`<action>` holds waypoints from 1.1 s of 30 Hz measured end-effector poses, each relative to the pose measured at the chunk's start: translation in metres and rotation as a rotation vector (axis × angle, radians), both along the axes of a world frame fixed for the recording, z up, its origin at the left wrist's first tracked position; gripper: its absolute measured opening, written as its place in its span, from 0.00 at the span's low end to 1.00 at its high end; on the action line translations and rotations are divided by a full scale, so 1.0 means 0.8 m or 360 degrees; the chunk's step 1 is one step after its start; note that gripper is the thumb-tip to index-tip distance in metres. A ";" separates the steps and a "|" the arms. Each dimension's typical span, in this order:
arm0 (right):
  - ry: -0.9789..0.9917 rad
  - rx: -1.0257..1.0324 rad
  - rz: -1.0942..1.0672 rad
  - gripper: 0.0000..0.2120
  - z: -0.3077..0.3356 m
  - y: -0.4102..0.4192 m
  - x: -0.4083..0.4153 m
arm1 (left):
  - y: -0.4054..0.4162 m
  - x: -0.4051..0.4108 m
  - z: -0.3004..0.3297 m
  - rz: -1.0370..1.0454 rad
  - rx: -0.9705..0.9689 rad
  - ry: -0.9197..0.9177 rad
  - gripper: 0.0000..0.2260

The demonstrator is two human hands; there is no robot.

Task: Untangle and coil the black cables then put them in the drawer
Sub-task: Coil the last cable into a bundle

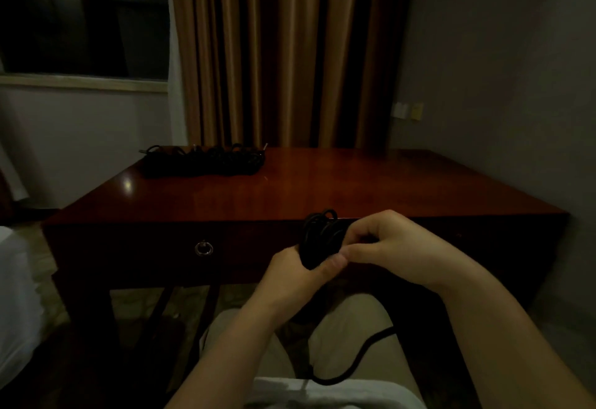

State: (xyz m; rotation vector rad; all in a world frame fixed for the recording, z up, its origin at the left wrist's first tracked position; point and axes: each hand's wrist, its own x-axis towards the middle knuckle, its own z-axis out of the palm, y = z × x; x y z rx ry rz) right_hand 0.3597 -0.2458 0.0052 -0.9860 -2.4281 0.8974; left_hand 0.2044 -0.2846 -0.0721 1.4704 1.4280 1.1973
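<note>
In front of the desk's edge I hold a small black cable coil point(317, 237) upright. My left hand point(298, 275) grips its lower part, thumb laid across it. My right hand point(387, 244) pinches the coil from the right side. A loose black tail point(351, 362) of the same cable trails down over my lap. A pile of black cables point(203, 160) lies at the far left of the wooden desk point(322, 189). The drawer point(135, 247) in the desk's front is closed, with a metal ring pull point(203, 248).
Brown curtains point(290, 54) hang behind the desk, with a dark window point(84, 15) to the left. A grey wall with a socket plate point(408, 110) stands on the right. Something white point(16, 295) sits at the left edge. My legs are under the desk's front.
</note>
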 end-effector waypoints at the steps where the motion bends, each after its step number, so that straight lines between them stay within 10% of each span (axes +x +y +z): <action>1: 0.0075 -0.0107 -0.0013 0.05 0.000 0.002 0.000 | 0.000 0.001 0.001 -0.0092 -0.0024 0.0031 0.08; 11: 0.0830 -0.1292 0.0017 0.19 -0.033 0.026 0.034 | 0.011 -0.030 -0.003 0.0788 0.0168 0.0178 0.12; 18: 0.1247 -0.1161 -0.0437 0.12 -0.024 0.043 0.023 | 0.009 -0.023 -0.003 0.0872 0.0229 0.0442 0.10; 23: 0.1175 -0.0213 -0.0462 0.16 -0.028 0.045 -0.001 | 0.012 -0.020 -0.002 0.0632 0.0098 0.0036 0.17; 26: 0.0361 0.0754 -0.0725 0.20 -0.036 0.050 -0.015 | 0.011 -0.014 -0.002 0.0377 0.0026 -0.0277 0.13; 29: -0.0909 0.0949 -0.0885 0.35 -0.049 0.059 -0.034 | 0.009 -0.001 -0.003 0.0323 -0.0001 -0.0321 0.08; 33: -0.0883 0.0919 -0.1007 0.42 -0.073 0.057 -0.061 | 0.004 0.016 -0.003 0.0414 -0.0008 -0.0445 0.19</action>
